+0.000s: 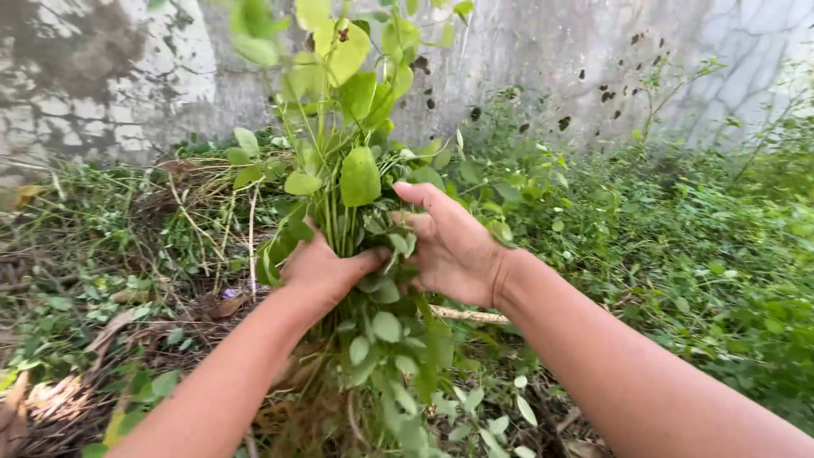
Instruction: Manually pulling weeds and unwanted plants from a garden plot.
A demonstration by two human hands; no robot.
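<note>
Here the left hand (320, 270) grips a bunch of leafy green weeds (348, 170), stems standing straight up, tips skyward. The right hand (449, 246) presses its side, fingers (420, 195) open.

Outdoor spot, I read it as an overgrown yard edge. Stained, cracked concrete wall (593, 51) runs across the back. Leafy weeds (678, 237) crowd right up to its base, dry cut stems (195, 212) heaped below its left end.
</note>
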